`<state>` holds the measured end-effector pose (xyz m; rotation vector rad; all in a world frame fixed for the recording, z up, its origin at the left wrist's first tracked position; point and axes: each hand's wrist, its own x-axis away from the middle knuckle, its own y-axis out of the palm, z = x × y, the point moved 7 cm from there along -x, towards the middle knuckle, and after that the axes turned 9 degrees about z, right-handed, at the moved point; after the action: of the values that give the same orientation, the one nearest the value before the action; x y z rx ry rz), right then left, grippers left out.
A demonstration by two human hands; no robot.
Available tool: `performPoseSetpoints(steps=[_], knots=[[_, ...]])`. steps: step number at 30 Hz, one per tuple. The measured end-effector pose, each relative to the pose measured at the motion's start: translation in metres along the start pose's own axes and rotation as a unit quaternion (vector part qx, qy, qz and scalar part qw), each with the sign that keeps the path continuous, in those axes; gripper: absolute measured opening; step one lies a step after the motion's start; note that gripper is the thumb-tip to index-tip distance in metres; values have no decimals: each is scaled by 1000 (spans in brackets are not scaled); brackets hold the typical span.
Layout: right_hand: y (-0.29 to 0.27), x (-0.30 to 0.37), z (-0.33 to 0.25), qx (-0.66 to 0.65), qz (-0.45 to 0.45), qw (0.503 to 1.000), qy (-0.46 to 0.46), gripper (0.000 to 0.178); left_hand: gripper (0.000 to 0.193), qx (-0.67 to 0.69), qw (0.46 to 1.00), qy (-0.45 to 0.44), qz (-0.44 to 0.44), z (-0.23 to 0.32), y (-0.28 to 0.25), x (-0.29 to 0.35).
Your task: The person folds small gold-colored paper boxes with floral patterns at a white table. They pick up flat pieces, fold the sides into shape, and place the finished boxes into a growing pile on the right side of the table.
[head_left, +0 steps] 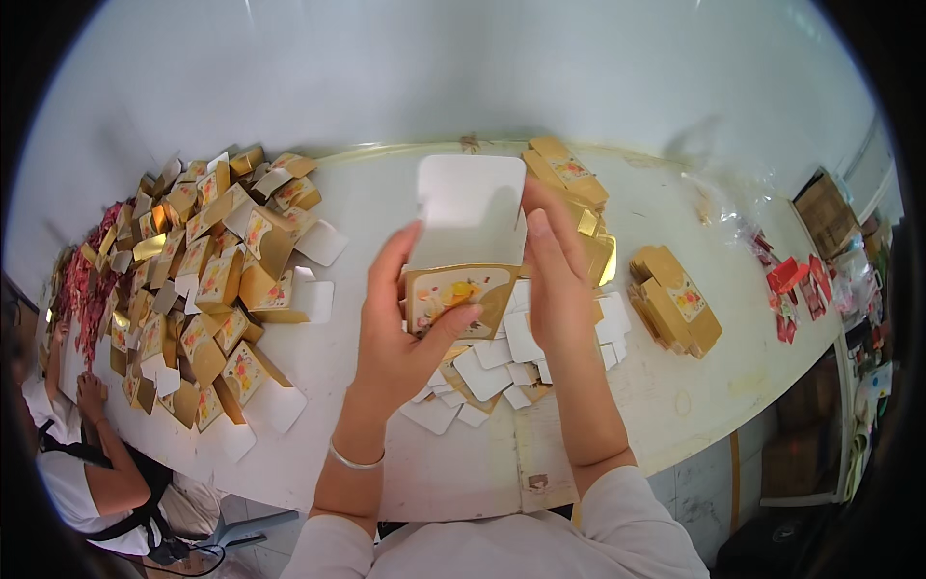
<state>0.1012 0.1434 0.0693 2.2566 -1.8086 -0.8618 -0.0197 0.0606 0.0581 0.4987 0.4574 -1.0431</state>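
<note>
The left hand is curled around a gold box, thumb on its printed front; the right hand, fingers nearly straight, lies along its right side. The box is held above the middle of the counter, white flap raised. Light, even pressure should keep its edges square. Counter surface shows between the box heap and flat cartons, giving elbow room.

Both forearms cross the desk's near edge and reach toward its middle. The left hand curls in a grip, thumb angled rightward, fingers raised. The right hand stands nearly upright, fingers extended, thumb pointing up.
</note>
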Motion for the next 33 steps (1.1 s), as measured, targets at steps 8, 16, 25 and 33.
performPoseSetpoints(steps=[8,16,25,33], knots=[[21,14,20,-142,-71,972,172,30,39,-57,996,14,-68,-7,-6,0],[29,13,7,-88,-242,966,-6,24,63,110,984,-137,-7,-3,-9,-5],[24,15,2,6,-182,983,-16,18,65,19,997,-64,-44,0,-9,-3],[26,15,0,56,-205,977,-28,20,63,38,996,-75,-43,3,-9,-2]])
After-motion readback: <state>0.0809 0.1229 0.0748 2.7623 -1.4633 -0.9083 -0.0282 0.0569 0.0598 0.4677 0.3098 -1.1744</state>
